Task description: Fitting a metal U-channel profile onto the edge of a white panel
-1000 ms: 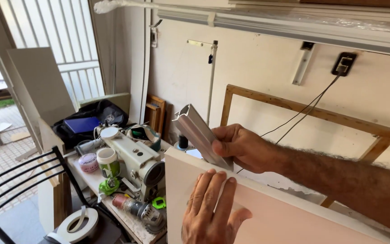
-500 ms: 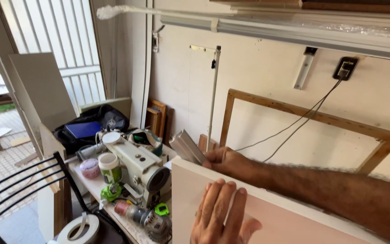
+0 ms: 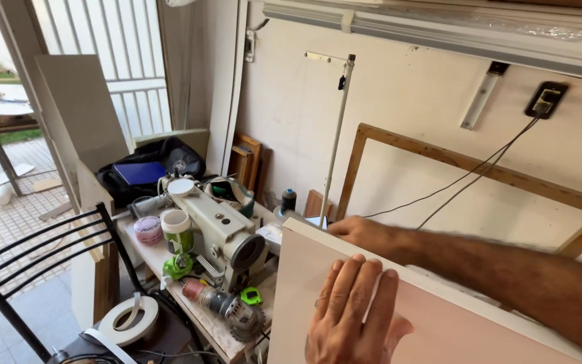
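Lower left, a tape roll (image 3: pixel 129 320) lies near a sewing machine (image 3: pixel 220 232); lower centre, the left hand (image 3: pixel 351 317) presses flat, fingers spread, on a pale board (image 3: pixel 453 330), while the right hand (image 3: pixel 362 232) reaches over its top edge, grip hidden

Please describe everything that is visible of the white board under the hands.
The white board is a flat, smooth panel, pale with a pinkish tint, seemingly laminated wood. It tilts up, its near corner beside the sewing machine. The left hand lies flat on its face; the right hand reaches over its top edge. Its lower part is out of view.
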